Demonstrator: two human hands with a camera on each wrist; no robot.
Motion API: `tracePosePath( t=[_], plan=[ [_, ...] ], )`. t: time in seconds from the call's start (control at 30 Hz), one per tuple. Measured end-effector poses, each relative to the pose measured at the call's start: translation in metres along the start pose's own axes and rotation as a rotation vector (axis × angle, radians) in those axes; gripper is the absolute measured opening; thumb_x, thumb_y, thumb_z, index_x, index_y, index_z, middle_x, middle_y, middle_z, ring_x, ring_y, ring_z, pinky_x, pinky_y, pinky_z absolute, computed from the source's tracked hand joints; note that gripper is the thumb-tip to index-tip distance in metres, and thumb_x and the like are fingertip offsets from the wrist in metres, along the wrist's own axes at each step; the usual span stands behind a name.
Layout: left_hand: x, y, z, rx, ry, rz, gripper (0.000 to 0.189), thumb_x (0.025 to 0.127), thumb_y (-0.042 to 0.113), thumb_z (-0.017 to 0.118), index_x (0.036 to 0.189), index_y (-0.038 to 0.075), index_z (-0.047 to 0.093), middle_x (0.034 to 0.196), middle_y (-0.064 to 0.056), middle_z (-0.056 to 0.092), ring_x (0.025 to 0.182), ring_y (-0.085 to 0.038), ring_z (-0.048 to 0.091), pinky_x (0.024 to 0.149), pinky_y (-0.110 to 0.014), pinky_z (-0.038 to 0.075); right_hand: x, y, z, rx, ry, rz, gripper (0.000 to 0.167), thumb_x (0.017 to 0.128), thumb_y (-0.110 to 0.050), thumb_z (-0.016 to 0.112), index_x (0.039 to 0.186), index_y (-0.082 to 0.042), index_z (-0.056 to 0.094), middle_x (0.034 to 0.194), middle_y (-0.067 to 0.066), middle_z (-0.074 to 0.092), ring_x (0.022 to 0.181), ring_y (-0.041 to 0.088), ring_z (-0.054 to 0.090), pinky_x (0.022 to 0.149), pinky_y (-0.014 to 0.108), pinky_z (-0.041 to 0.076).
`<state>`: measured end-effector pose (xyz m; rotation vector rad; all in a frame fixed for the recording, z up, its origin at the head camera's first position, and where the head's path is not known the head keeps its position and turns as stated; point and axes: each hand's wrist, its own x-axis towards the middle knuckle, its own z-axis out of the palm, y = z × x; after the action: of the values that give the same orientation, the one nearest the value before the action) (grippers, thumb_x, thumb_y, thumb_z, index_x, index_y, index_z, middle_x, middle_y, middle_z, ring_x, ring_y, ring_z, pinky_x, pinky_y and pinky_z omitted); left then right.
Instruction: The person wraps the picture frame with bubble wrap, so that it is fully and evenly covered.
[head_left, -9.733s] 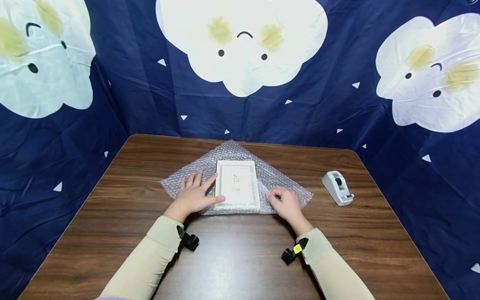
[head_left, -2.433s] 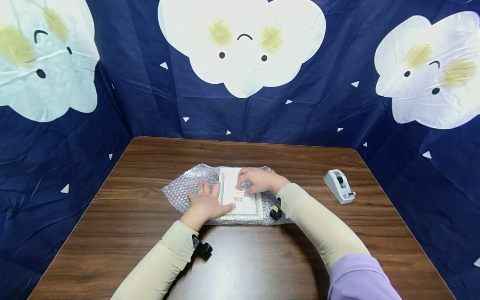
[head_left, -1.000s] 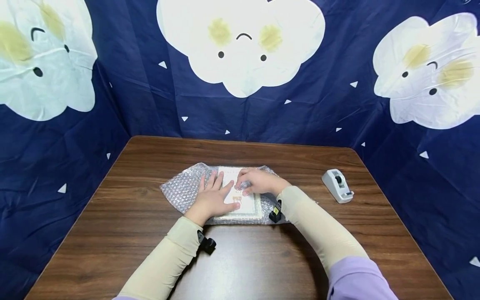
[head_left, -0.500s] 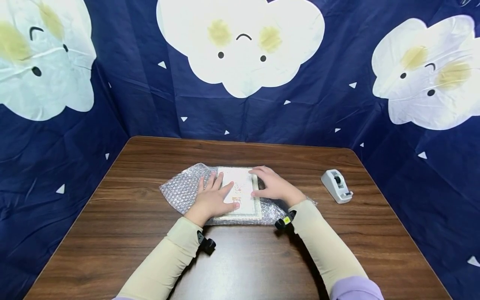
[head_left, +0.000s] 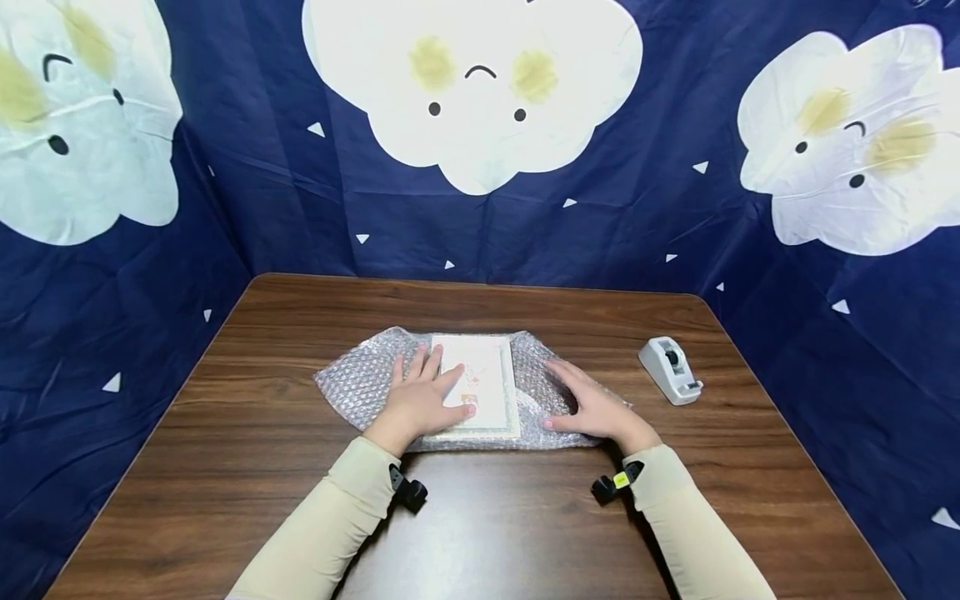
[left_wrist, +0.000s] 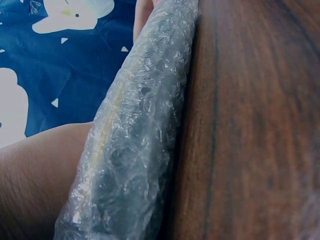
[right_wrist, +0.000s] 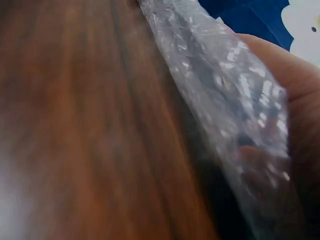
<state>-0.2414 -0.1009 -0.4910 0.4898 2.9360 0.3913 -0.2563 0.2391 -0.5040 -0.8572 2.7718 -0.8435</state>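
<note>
The left hand (head_left: 422, 406) lay spread on the frame (head_left: 492, 375); the right hand (head_left: 600, 410), fingers apart, was at the wrap's (head_left: 363, 379) right flap.
Near edge looked enclosed; side flaps lay unfolded, seemingly left to do. Tape (head_left: 670, 371) stood farther right.

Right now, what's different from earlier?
Since the first picture, the far corner of the bubble wrap was folded over the pale frame. The right hand, over the frame a second ago, moved right to the wrap's right side. The left hand moved further onto the frame. The tape dispenser stayed.
</note>
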Motion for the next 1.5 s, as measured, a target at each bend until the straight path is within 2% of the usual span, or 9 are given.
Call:
tracePosePath(
  t=[0.23, 0.33, 0.53, 0.73, 0.93, 1.03, 1.23, 1.37, 1.5],
  plan=[
    [0.001, -0.002, 0.003, -0.005, 0.01, 0.001, 0.082, 0.09, 0.074, 0.049, 0.159, 0.031, 0.034, 0.17, -0.012, 0.003, 0.155, -0.036, -0.007, 0.118, -0.063, -0.01, -0.015, 0.009, 0.001, -0.035, -0.024, -0.057, 0.103, 0.081, -0.053, 0.08, 0.159, -0.009, 0.03, 0.165, 0.016, 0.023, 0.153, 0.04, 0.013, 0.12, 0.063, 0.009],
    [0.0, -0.001, 0.002, -0.003, 0.01, 0.003, 0.082, 0.091, 0.074, 0.049, 0.159, 0.03, 0.035, 0.17, -0.013, 0.003, 0.155, -0.036, -0.006, 0.118, -0.063, -0.01, -0.023, 0.01, -0.001, -0.048, -0.024, -0.066, 0.104, 0.08, -0.053, 0.08, 0.159, -0.008, 0.031, 0.165, 0.017, 0.024, 0.152, 0.043, 0.013, 0.119, 0.065, 0.008],
    [0.003, -0.002, 0.003, -0.012, 0.012, 0.006, 0.082, 0.091, 0.073, 0.05, 0.159, 0.029, 0.035, 0.17, -0.014, 0.005, 0.155, -0.037, -0.006, 0.118, -0.064, -0.009, -0.042, 0.019, -0.006, -0.074, 0.022, -0.014, 0.105, 0.077, -0.055, 0.081, 0.157, -0.006, 0.034, 0.164, 0.016, 0.028, 0.15, 0.046, 0.018, 0.117, 0.068, 0.01],
    [0.004, -0.003, 0.004, -0.002, 0.007, 0.009, 0.082, 0.091, 0.073, 0.048, 0.159, 0.03, 0.034, 0.17, -0.014, 0.004, 0.155, -0.037, -0.006, 0.118, -0.064, -0.009, -0.061, 0.031, -0.01, -0.116, 0.09, 0.034, 0.109, 0.074, -0.055, 0.084, 0.155, -0.003, 0.036, 0.161, 0.021, 0.031, 0.148, 0.047, 0.023, 0.117, 0.067, 0.015],
    [0.002, -0.002, 0.003, 0.01, 0.012, 0.011, 0.081, 0.091, 0.074, 0.047, 0.159, 0.031, 0.034, 0.17, -0.013, 0.004, 0.155, -0.037, -0.006, 0.118, -0.065, -0.007, -0.079, 0.04, -0.011, -0.142, 0.156, 0.121, 0.11, 0.073, -0.052, 0.086, 0.154, 0.003, 0.035, 0.158, 0.026, 0.033, 0.147, 0.049, 0.023, 0.117, 0.065, 0.017],
    [0.001, -0.001, 0.001, 0.002, 0.017, 0.011, 0.081, 0.091, 0.073, 0.048, 0.159, 0.031, 0.035, 0.17, -0.013, 0.005, 0.155, -0.037, -0.005, 0.118, -0.065, -0.007, -0.084, 0.043, -0.013, -0.152, 0.183, 0.157, 0.102, 0.076, -0.049, 0.084, 0.15, 0.005, 0.04, 0.157, 0.026, 0.035, 0.147, 0.049, 0.023, 0.116, 0.065, 0.019],
    [0.002, -0.001, 0.001, 0.005, 0.007, 0.005, 0.081, 0.092, 0.074, 0.047, 0.159, 0.031, 0.033, 0.17, -0.013, 0.004, 0.155, -0.036, -0.007, 0.118, -0.064, -0.009, -0.087, 0.044, -0.016, -0.091, 0.221, 0.203, 0.07, 0.083, -0.037, 0.082, 0.134, 0.002, 0.054, 0.155, 0.027, 0.037, 0.146, 0.049, 0.024, 0.114, 0.066, 0.024],
    [0.003, -0.002, 0.003, 0.006, 0.008, 0.002, 0.082, 0.091, 0.076, 0.045, 0.159, 0.033, 0.033, 0.17, -0.012, 0.003, 0.155, -0.035, -0.008, 0.118, -0.063, -0.009, -0.086, 0.044, -0.015, -0.056, 0.256, 0.187, 0.052, 0.085, -0.027, 0.081, 0.124, -0.001, 0.06, 0.152, 0.028, 0.04, 0.144, 0.05, 0.029, 0.112, 0.066, 0.026],
    [0.004, -0.002, 0.005, -0.001, 0.019, 0.008, 0.081, 0.091, 0.075, 0.045, 0.159, 0.032, 0.034, 0.17, -0.012, 0.003, 0.155, -0.035, -0.008, 0.118, -0.064, -0.01, -0.083, 0.043, -0.012, 0.026, 0.307, 0.161, 0.027, 0.087, -0.018, 0.078, 0.107, -0.003, 0.067, 0.146, 0.027, 0.046, 0.137, 0.049, 0.038, 0.109, 0.063, 0.031]
  ],
)
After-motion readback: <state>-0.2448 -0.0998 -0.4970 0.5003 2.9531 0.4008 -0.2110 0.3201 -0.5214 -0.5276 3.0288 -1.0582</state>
